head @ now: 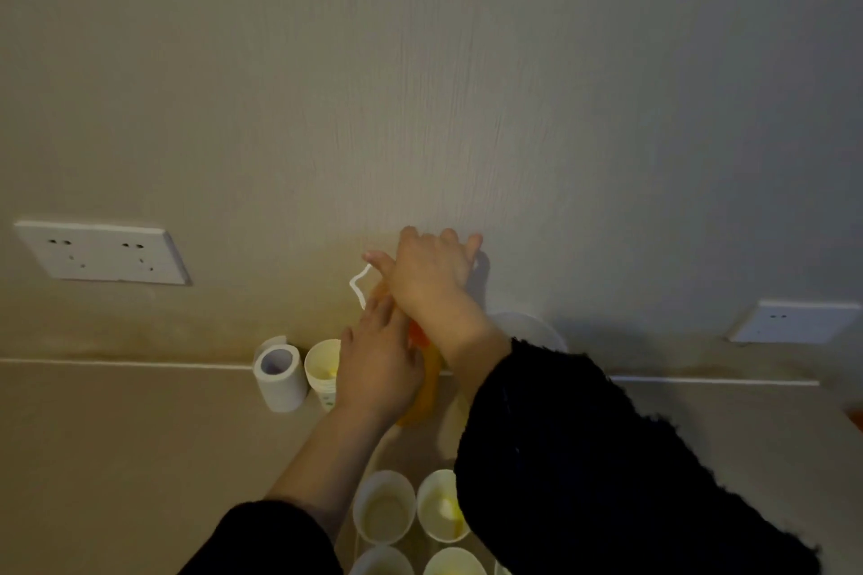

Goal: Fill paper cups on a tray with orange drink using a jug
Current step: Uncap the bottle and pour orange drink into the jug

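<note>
Jug (422, 392): stood upright on the table (116, 458), close to the wall (420, 61), beyond the cups; orange drink showed through its side, and its white spout (358, 287) pointed left
Left hand (378, 364): laid flat against the jug's left side, fingers straight and pressed together, pointing up towards the spout
Right hand (429, 271): on top of the jug, fingers curled over its far edge, thumb stuck out to the left; what lay under the palm was hidden
Cups (384, 507): four showed at the bottom edge in two rows, near the person and well short of the jug; more were hidden by the right sleeve (607, 458); their contents were too dim to tell
Lone cup (322, 364): by the wall, just left of the left hand
Roll (279, 374): white paper, just beside the lone cup
Sockets (100, 253): one on the wall far left, another far right
</note>
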The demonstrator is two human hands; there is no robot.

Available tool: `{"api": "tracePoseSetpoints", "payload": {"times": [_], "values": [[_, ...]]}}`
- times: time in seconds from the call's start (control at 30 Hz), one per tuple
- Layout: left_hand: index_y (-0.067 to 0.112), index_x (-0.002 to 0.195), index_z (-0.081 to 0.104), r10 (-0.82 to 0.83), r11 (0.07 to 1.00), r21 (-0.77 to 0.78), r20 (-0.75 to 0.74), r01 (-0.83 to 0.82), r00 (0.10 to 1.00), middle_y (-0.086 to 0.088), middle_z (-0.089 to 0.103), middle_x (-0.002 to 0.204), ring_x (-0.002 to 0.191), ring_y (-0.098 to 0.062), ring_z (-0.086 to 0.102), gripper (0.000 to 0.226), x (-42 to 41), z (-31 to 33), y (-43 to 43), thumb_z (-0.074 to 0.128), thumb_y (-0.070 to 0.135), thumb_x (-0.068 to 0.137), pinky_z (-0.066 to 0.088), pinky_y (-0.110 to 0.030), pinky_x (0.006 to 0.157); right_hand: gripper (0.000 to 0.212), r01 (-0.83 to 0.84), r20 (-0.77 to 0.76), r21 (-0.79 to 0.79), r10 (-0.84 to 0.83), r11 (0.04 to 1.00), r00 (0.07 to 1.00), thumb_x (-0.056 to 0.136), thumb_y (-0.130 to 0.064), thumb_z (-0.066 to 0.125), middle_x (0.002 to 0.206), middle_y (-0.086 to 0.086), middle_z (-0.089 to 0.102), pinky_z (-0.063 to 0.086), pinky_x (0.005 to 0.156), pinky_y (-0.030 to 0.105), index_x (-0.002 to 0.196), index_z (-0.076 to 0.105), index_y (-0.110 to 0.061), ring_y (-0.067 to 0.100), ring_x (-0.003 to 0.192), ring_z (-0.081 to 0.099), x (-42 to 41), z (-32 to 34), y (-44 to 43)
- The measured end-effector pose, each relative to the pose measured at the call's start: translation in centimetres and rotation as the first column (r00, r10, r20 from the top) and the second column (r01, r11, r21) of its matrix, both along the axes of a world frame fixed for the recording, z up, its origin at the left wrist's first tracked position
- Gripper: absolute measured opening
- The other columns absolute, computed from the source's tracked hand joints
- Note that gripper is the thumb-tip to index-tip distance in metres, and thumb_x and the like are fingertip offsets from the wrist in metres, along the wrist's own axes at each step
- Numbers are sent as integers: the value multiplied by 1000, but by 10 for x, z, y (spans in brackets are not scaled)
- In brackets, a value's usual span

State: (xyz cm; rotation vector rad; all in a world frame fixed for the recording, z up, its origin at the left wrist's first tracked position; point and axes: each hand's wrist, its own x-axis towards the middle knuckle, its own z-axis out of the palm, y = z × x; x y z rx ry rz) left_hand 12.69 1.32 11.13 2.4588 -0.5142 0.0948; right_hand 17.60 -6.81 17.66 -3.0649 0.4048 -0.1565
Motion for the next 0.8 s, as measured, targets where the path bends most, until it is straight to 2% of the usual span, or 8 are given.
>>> {"api": "tracePoseSetpoints", "payload": {"times": [0.17,0.23,0.27,0.4,0.47,0.53,0.67,0.8], "values": [[20,144,26,-4,994,108,-29,7,1000,-6,25,150,120,-35,45,64,1,-2,-8,52,22,85,42,-49,97,54,-26,-73,-118,17,993,997,95,-59,27,96,3,64,18,104,47,118,52,-18,25,102,56,12,6,-2],[21,144,23,-7,983,185,-12,9,1000,-9,16,152,127,-36,37,67,-3,-1,-12,52,26,84,36,-46,103,48,-44,-110,-147,28,988,993,98,-54,27,79,2,57,20,102,45,110,56,-17,23,87,55,13,6,-4],[23,145,21,-5,976,218,-3,6,1000,-10,12,153,131,-36,32,68,-5,-3,-13,51,27,85,33,-45,106,45,-53,-122,-136,37,989,992,99,-50,28,77,1,54,21,101,44,109,56,-17,23,85,55,15,4,-5],[26,149,16,12,970,243,-1,-11,1000,-9,0,158,143,-33,15,69,-10,-4,-13,47,32,87,21,-44,115,35,-98,-141,-13,95,995,985,99,-39,31,101,7,61,33,86,40,114,51,-15,26,96,58,31,-9,-12],[24,149,15,14,966,260,-20,-9,1000,-7,-1,159,144,-29,11,69,-10,-3,-10,45,35,88,16,-43,116,32,-141,-144,-23,136,990,980,98,-37,32,104,7,62,35,83,38,114,50,-16,26,94,58,36,-14,-15],[25,148,16,19,970,242,-36,-10,999,-4,1,159,143,-27,14,69,-8,-1,-6,46,38,88,15,-42,116,32,-222,-144,-64,211,973,967,99,-35,32,105,7,63,36,86,39,117,49,-15,26,95,59,35,-14,-18],[21,149,15,0,975,224,-22,5,1000,-5,3,160,145,-27,10,74,-5,-3,-5,46,42,85,13,-42,117,34,-431,-183,-179,401,884,898,101,-34,31,112,10,61,35,91,41,124,42,-13,30,106,53,26,-2,-24],[19,150,9,-7,972,235,-15,10,1000,-6,1,160,147,-24,4,80,-5,-4,-3,40,48,82,5,-40,118,32,-601,-218,-283,560,747,799,97,-28,46,121,8,55,34,92,39,127,40,-16,26,114,44,21,2,-32]]}}
